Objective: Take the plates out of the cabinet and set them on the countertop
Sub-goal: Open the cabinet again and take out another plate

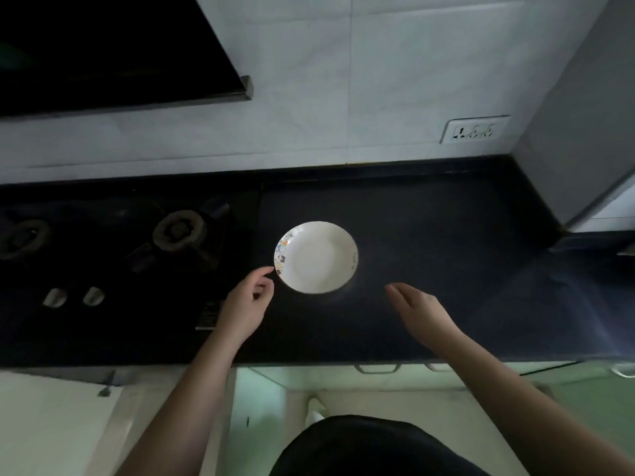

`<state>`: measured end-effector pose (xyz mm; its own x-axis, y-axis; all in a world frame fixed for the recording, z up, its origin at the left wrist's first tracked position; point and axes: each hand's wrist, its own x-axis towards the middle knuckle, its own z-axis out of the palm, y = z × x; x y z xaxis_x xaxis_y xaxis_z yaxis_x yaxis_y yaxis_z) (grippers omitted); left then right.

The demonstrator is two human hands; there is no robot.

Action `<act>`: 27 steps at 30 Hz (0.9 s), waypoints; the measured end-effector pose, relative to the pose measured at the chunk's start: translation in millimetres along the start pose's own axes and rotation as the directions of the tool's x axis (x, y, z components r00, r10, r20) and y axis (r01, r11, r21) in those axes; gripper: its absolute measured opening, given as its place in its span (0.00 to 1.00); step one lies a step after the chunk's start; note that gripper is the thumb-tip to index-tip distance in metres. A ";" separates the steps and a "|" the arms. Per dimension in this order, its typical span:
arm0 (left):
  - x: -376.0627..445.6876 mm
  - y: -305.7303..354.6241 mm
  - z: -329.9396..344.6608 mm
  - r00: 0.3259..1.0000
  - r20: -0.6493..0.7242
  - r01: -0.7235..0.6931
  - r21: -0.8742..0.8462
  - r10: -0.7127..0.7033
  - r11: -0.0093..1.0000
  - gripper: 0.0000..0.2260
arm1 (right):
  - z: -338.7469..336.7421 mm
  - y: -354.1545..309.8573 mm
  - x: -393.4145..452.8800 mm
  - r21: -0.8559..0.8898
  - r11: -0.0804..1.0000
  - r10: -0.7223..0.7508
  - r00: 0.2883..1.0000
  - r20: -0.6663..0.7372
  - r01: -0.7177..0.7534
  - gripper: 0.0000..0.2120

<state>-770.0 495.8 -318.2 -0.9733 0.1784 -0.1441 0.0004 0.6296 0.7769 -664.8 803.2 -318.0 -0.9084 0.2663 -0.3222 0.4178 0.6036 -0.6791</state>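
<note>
One round white ceramic plate [316, 257] lies flat and right side up on the black polished stone countertop [429, 242], just to the right of the gas hob. Being round, it has no long axis; its only mark of direction is the small band of coloured pictures on its left rim, toward the hob, and a short line of dark characters on the right rim, too small and blurred to read.

The left hand [248, 298] hovers just beside the plate's lower-left edge, its fingers loosely curled and holding nothing; the fingertip nearest the rim may be touching it, though the view is too dim to be sure. The right hand [421, 312] is stretched over the countertop to the lower right of the plate, apart from it, fingers straight and together, also holding nothing.

The black gas hob [130, 255] is hard to make out in the shadow: one round burner [179, 230] shows plainly, a second is cut off at the left edge, and two pale knobs [74, 297] sit in front of them. A small label at the hob's front right corner is partly hidden by the left wrist and is not legible. Above, a dark slanted range hood [103, 53] runs out of the frame. A white multi-socket wall outlet [475, 129] sits on the pale tiled wall [343, 97]. Below the counter's edge, metal cabinet handles [377, 368] show only in part, and the person's dark clothing [371, 448] fills the bottom.
</note>
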 end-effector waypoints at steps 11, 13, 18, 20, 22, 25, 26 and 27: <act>-181.4 35.1 17.2 0.983 0.012 -0.156 0.565 0.181 0.810 0.22 | -23.0 29.3 -91.1 -0.350 0.893 -0.285 0.957 0.045 0.283 0.26; -212.6 31.6 9.8 0.993 -0.005 -0.093 0.591 0.119 0.801 0.22 | -14.3 29.8 -103.6 -0.369 0.874 -0.316 0.946 0.066 0.317 0.27; -278.8 14.3 -21.2 0.994 -0.105 0.070 0.688 0.003 0.722 0.26 | 18.6 18.7 -131.3 -0.444 0.799 -0.364 0.914 0.178 0.405 0.29; -305.2 5.4 -31.3 0.985 -0.161 0.154 0.693 -0.057 0.704 0.27 | 34.4 7.9 -144.1 -0.459 0.766 -0.394 0.893 0.218 0.450 0.29; -332.9 -5.9 -40.5 0.973 -0.206 0.221 0.693 -0.106 0.687 0.28 | 51.8 -5.1 -159.2 -0.468 0.726 -0.433 0.864 0.258 0.504 0.29; -381.9 -28.7 -57.7 0.948 -0.291 0.297 0.651 -0.132 0.699 0.23 | 80.9 -29.6 -186.5 -0.477 0.650 -0.497 0.806 0.322 0.591 0.29; -400.7 -37.9 -65.0 0.937 -0.321 0.322 0.635 -0.140 0.702 0.23 | 91.9 -38.8 -197.5 -0.478 0.625 -0.513 0.786 0.344 0.617 0.29; -420.7 -48.0 -72.9 0.925 -0.350 0.346 0.621 -0.146 0.704 0.23 | 104.0 -47.7 -210.2 -0.477 0.601 -0.529 0.766 0.366 0.642 0.29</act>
<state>-377.2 335.4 -250.1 -0.9810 -0.1914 -0.0325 -0.1939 0.9741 0.1167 -492.4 640.3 -286.4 -0.9118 -0.3897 -0.1291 -0.3386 0.8917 -0.3004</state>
